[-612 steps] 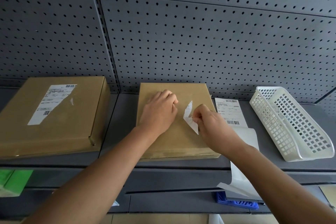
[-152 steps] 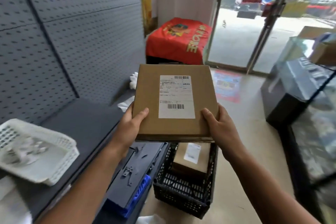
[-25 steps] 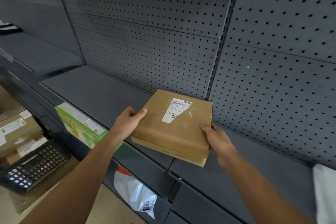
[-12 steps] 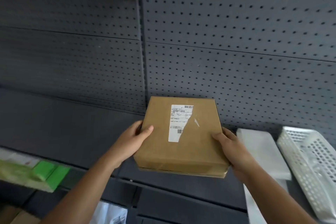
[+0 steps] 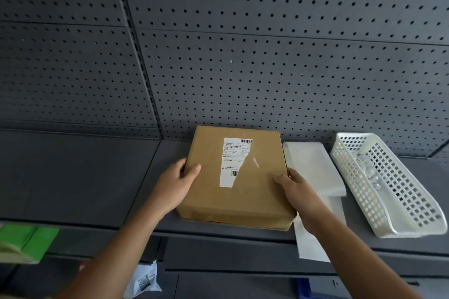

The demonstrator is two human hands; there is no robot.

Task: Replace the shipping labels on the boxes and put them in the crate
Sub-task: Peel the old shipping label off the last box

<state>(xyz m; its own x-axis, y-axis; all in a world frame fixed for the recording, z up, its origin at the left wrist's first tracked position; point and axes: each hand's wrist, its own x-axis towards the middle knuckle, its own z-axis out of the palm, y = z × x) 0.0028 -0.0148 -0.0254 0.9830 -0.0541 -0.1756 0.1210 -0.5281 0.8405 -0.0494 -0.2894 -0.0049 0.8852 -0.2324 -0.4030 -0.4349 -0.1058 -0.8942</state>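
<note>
Head | white basket (image 5: 410, 229): crumpled scraps (image 5: 369, 170) inside | box (image 5: 233, 201): torn label (image 5: 232, 160)

The torn shipping label (image 5: 232, 160) on the box (image 5: 234, 192) carries two barcodes and fine print, apparently too small to read.

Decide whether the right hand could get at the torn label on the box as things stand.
Probably yes. The torn label lies uncovered on top of the box, and the right hand grips the box's right edge just beside it; it would only have to let go.
</note>
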